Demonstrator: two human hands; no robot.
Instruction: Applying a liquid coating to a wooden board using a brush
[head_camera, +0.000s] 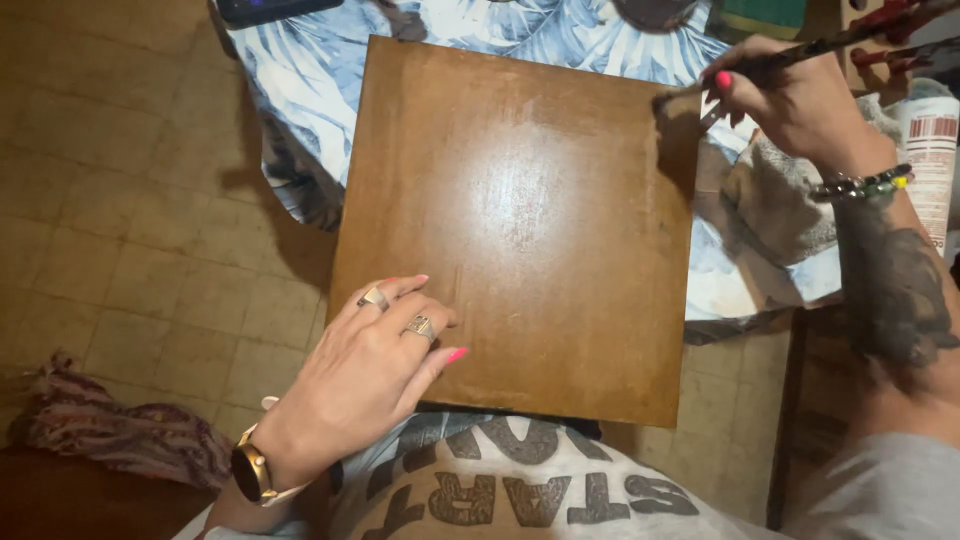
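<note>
A square brown wooden board (540, 200) with a glossy wet-looking sheen lies in front of me, over a leaf-patterned blue and white cloth (320, 70). My left hand (375, 365), with rings and a wristwatch, rests flat on the board's near left corner, fingers together. My right hand (790, 95) is closed around a thin paintbrush (760, 62) whose bristle tip touches the board's far right edge. A beaded bracelet circles the right wrist.
A grey rag (780, 200) lies on the cloth right of the board. A white printed container (930, 150) stands at the right edge. A dark remote-like object (270, 10) sits at the top. Tiled floor (130, 220) spreads left; patterned fabric (110, 430) lies at lower left.
</note>
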